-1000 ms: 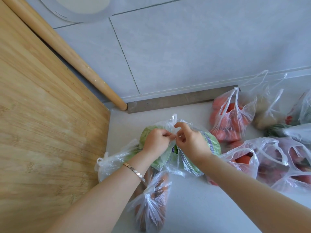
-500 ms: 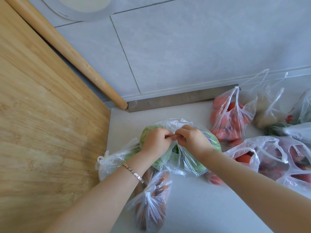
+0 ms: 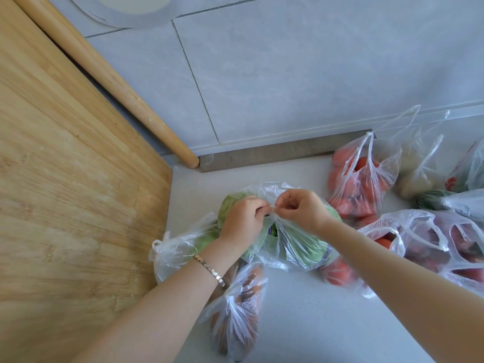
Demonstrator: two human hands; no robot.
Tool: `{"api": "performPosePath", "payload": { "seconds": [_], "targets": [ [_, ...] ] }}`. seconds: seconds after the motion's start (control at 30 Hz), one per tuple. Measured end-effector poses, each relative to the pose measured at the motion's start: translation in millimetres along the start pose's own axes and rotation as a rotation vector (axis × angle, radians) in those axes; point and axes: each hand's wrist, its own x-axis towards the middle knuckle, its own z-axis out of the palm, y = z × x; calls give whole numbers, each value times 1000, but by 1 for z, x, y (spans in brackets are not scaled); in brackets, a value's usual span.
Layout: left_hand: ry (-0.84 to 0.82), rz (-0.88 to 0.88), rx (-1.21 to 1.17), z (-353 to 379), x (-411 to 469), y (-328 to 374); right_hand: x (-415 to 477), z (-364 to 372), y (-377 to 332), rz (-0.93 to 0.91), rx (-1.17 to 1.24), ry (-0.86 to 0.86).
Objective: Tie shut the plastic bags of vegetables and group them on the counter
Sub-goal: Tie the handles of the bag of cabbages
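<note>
Left hand (image 3: 245, 218) and right hand (image 3: 301, 209) both pinching the cabbage bag (image 3: 293, 244) handles

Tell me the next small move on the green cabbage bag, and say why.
Probably pull the two handle ends apart to cinch the knot. The left hand and right hand each pinch a twisted strand of the cabbage bag, meeting where the plastic bunches above the greens. Whether that knot is tight cannot be told.
</note>
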Motion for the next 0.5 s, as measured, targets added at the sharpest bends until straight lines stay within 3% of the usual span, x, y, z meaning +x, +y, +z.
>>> {"api": "performPosePath", "payload": {
  "seconds": [0.37, 0.43, 0.5],
  "targets": [
    [12, 26, -20, 5, -12, -8, 9, -16, -7, 193, 94, -473],
    [10, 8, -57, 5, -13, -10, 8, -14, -12, 151, -11, -464],
    [-4, -37, -95, 4, -11, -10, 3, -9, -10, 60, -139, -333]
  ]
}}
